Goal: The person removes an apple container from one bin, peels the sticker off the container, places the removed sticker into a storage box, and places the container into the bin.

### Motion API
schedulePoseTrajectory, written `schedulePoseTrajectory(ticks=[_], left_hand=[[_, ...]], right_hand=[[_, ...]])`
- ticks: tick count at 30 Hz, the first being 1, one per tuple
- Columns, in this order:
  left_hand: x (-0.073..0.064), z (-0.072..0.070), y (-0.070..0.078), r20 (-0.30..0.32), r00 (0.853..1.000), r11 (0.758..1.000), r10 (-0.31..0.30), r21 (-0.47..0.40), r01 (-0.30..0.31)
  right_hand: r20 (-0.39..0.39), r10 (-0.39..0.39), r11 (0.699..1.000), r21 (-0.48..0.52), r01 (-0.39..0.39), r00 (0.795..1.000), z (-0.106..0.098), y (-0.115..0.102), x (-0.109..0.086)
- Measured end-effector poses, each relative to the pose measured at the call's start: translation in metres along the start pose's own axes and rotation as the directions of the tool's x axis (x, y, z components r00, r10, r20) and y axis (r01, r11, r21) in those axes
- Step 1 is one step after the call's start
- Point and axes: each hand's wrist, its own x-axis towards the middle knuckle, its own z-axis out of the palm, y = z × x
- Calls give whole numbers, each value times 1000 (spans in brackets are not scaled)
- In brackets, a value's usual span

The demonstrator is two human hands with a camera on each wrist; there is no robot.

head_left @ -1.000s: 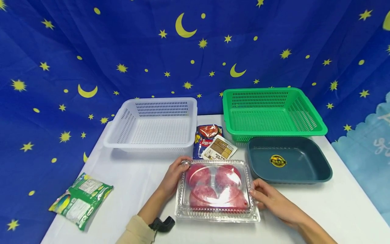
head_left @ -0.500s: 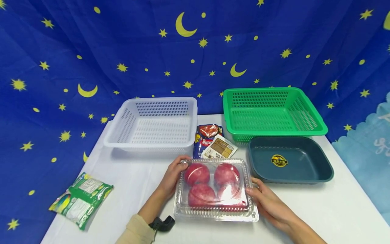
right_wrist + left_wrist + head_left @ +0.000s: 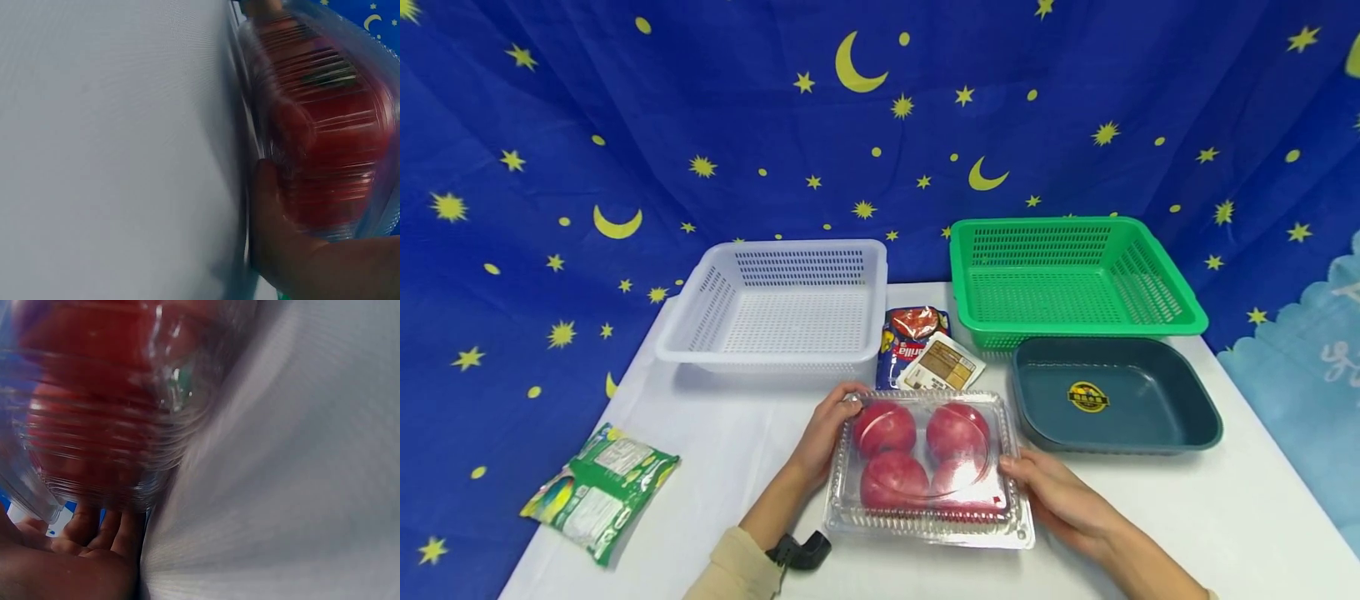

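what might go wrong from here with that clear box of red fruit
The smooth plastic box could slip, since the left hand and right hand hold it only by its edges. The round red fruit inside might shift and bruise if the box tips. Its far edge looks close to the small white packet, so moving it forward may push that along.

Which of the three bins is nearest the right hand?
The solid-walled dark teal bin, just beyond the right hand; the green basket and white basket stand farther off.
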Motion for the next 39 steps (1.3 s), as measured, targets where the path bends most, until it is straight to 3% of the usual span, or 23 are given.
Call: schedulePoseTrajectory(ticks=[7,16,25,31,39], left_hand=[[-1,1,0,12,1000,1000,8,-11,-8],[0,2,3,-12,1000,999,21,25,-21],[-2,3,9,-40,999,997,-5,83,9],[-4,3,12,-60,996,983,62,179,-50],[-9,-4,25,-52,988,957,146,261,-128]], right_hand=[[18,-16,998,-53,17,1000,-1,1,1],[-13,-45,997,-57,44,999,2,6,-1],[-65,-39,998,-47,36,997,4,6,-2],[-126,-30,998,-60,23,992,8,0,-6],[-59,-64,997,-55,61,996,11,-10,-9]])
